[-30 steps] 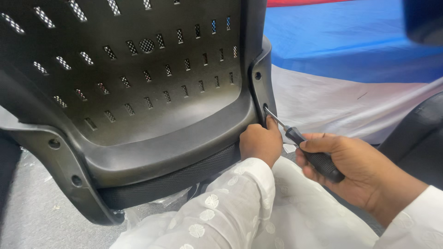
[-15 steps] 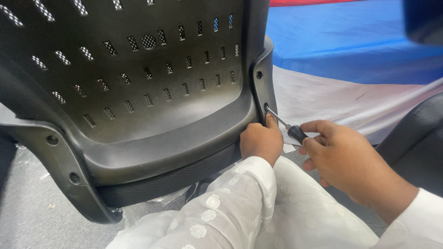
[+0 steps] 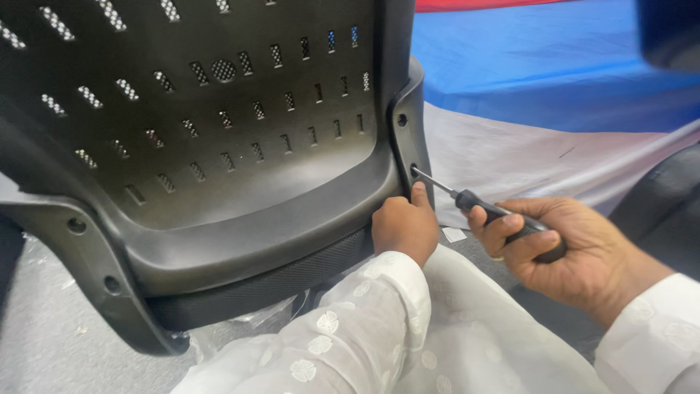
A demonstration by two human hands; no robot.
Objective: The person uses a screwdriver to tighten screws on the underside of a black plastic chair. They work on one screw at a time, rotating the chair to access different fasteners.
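Since the earlier frames the right hand (image 3: 554, 244) has shifted its grip, its fingers now wrapped tighter round the black handle of the slim steel-shafted screwdriver (image 3: 477, 204). The tip sits in the lower screw hole (image 3: 414, 171) on the right edge of the black perforated plastic chair back (image 3: 219, 146), which stands tilted at the left. The left hand (image 3: 405, 226) is curled against that edge just below the tip, steadying it. This fastening looks in progress; the upper hole (image 3: 401, 119) and the left-side holes (image 3: 76, 225) appear unfilled, though a seated screw cannot be ruled out. Crumpled clear plastic (image 3: 248, 317) lies under the chair; a blue-and-white sheet (image 3: 554, 109) spreads far right. Nothing blocks the tool.
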